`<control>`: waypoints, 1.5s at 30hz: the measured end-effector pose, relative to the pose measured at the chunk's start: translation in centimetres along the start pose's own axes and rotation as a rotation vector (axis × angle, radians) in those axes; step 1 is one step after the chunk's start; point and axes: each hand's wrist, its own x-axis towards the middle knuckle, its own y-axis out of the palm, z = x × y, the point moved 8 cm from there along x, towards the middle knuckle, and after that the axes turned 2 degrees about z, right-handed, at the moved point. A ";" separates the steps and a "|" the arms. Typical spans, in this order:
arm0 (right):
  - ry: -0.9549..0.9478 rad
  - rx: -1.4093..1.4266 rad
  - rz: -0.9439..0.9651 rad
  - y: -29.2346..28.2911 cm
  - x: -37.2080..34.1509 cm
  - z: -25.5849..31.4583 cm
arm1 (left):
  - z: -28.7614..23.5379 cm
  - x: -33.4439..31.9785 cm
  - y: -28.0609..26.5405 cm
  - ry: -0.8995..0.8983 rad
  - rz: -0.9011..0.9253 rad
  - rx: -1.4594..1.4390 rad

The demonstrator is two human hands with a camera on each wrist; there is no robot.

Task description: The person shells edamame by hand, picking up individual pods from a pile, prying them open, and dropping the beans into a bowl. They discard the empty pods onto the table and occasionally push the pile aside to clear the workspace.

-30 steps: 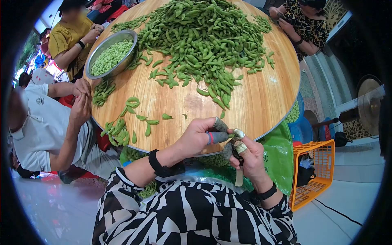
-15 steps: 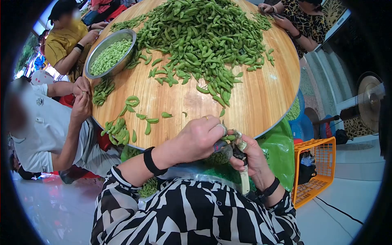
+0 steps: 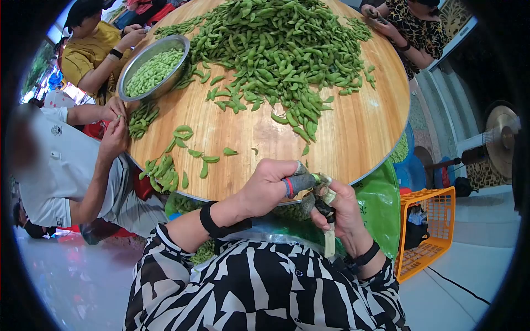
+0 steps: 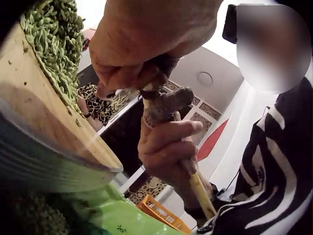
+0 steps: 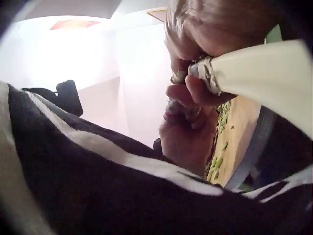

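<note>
Both hands meet in front of the torso, over the near table edge. My left hand (image 3: 268, 187), with grey wraps on thumb and finger, pinches a green soybean pod (image 3: 317, 177) at the right fingertips. My right hand (image 3: 342, 207) has pale and dark wraps on its fingers. It grips a tool with a long pale handle (image 3: 329, 243), which points down toward the torso; the tool's working end is hidden among the fingers. In the right wrist view, the cream handle (image 5: 264, 68) comes out from the curled, taped fingers.
A big heap of soybean pods (image 3: 281, 60) covers the far part of the round wooden table (image 3: 237, 179). Loose pods (image 3: 163, 172) lie left, near a metal bowl (image 3: 185, 52) of shelled beans. An orange crate (image 3: 425, 265) stands right. Other people sit around the table.
Half a second ago my left hand was rolled over, its back up, against the right fingers. It has turned back and drawn slightly left. The right hand keeps the tool.
</note>
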 end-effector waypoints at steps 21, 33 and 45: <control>-0.769 -1.426 -0.080 3.8 -1.7 5.1 | -0.6 -1.3 2.4 -0.023 0.261 0.452; -0.560 -1.388 -0.117 2.4 -2.0 5.1 | 1.4 -1.5 0.7 -0.261 0.135 0.147; -0.345 -1.198 -0.024 2.3 -0.8 2.8 | 1.8 -2.5 1.7 -0.273 0.091 -0.096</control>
